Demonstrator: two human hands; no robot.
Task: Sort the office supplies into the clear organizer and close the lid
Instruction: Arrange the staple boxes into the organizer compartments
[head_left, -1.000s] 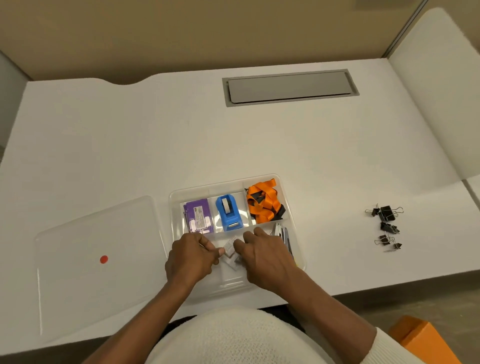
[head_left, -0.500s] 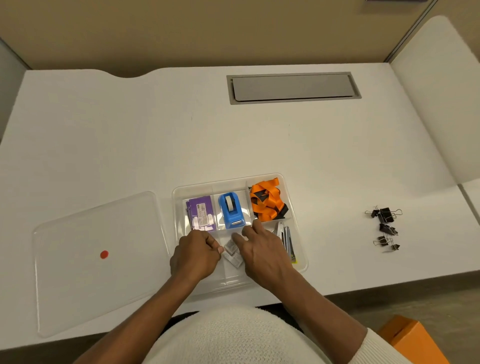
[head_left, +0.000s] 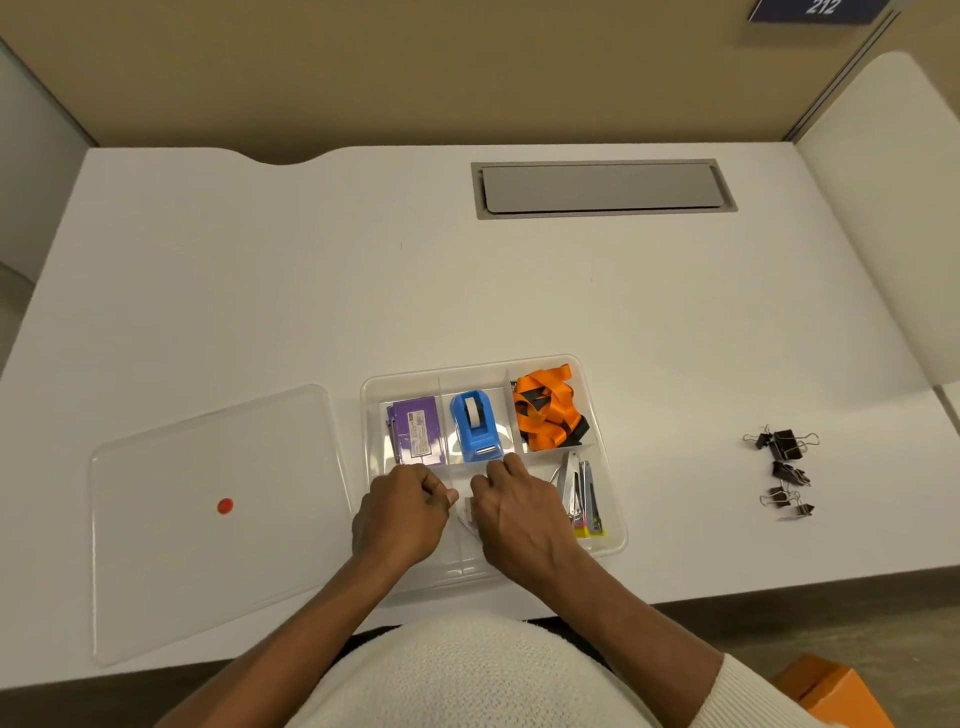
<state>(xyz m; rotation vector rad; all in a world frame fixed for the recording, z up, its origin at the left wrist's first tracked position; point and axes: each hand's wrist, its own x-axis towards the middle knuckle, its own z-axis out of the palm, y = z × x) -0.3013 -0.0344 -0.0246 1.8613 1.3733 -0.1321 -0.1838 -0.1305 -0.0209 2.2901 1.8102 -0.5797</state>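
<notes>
The clear organizer (head_left: 617, 540) sits at the desk's near edge. Its back compartments hold a purple box (head_left: 415, 431), a blue tape dispenser (head_left: 475, 426) and an orange lanyard (head_left: 548, 410). Metal tools (head_left: 579, 488) lie in the right front compartment. My left hand (head_left: 402, 514) and my right hand (head_left: 519, 514) are close together over the front middle compartment. A small grey packet (head_left: 469, 512) shows between them, mostly under my right thumb and fingers. My left fingers are curled with nothing visible in them. The clear lid (head_left: 208, 519), marked with a red dot, lies flat to the left.
Several black binder clips (head_left: 782, 470) lie loose on the white desk to the right of the organizer. A grey cable hatch (head_left: 602, 188) is set into the desk at the back. An orange object (head_left: 831, 691) sits below the desk edge at the lower right.
Both hands stayed over the front compartment and drew a little closer. My right hand now covers more of the small packet. The rest has not moved.
</notes>
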